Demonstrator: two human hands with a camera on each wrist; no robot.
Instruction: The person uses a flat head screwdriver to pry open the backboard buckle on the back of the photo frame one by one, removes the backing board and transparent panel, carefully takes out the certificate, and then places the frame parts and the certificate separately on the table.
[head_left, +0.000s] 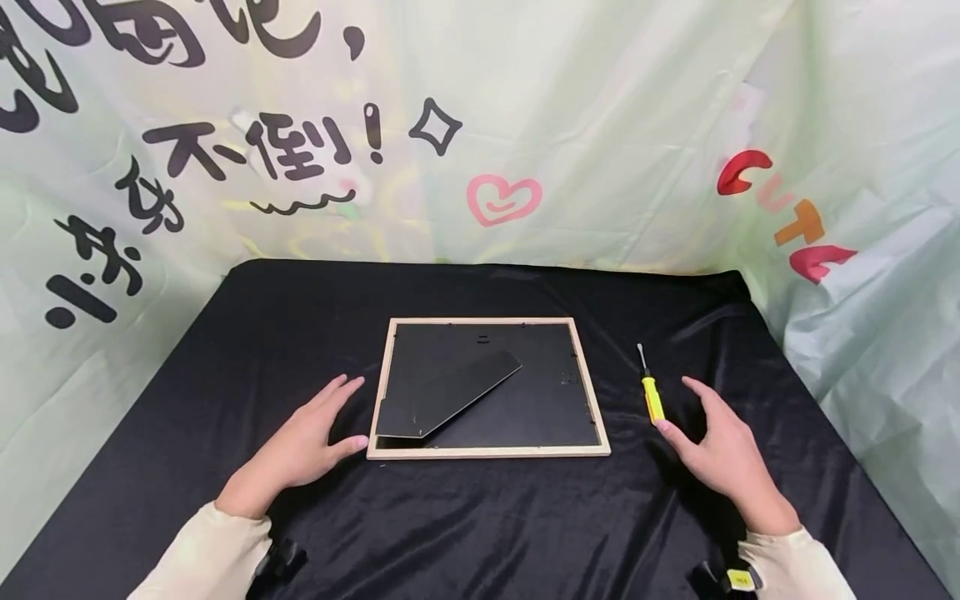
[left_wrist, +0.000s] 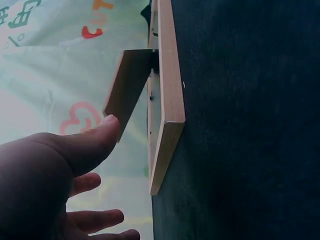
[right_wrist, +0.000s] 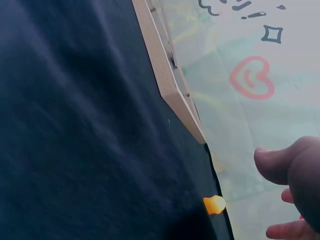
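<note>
A picture frame [head_left: 487, 452] with a light wooden rim lies face down on the black cloth, its dark backing board [head_left: 540, 408] upward. From that backing, a black easel stand [head_left: 457, 392] slants up, lifted off the board at its lower left end. My left hand [head_left: 303, 437] hovers beside the left rim, fingers spread, holding nothing. To the right of the frame lies a screwdriver [head_left: 652, 400] with a yellow handle and a metal shaft. My right hand [head_left: 723, 450] is at the handle's near end, thumb tip overlapping it in the head view, fingers spread.
Black cloth [head_left: 480, 525] with wrinkles covers the table. Behind and on both sides hang pale printed curtains [head_left: 600, 167] with lettering and a pink heart. Small dark tabs [head_left: 573, 354] line the inner edge of the wooden rim.
</note>
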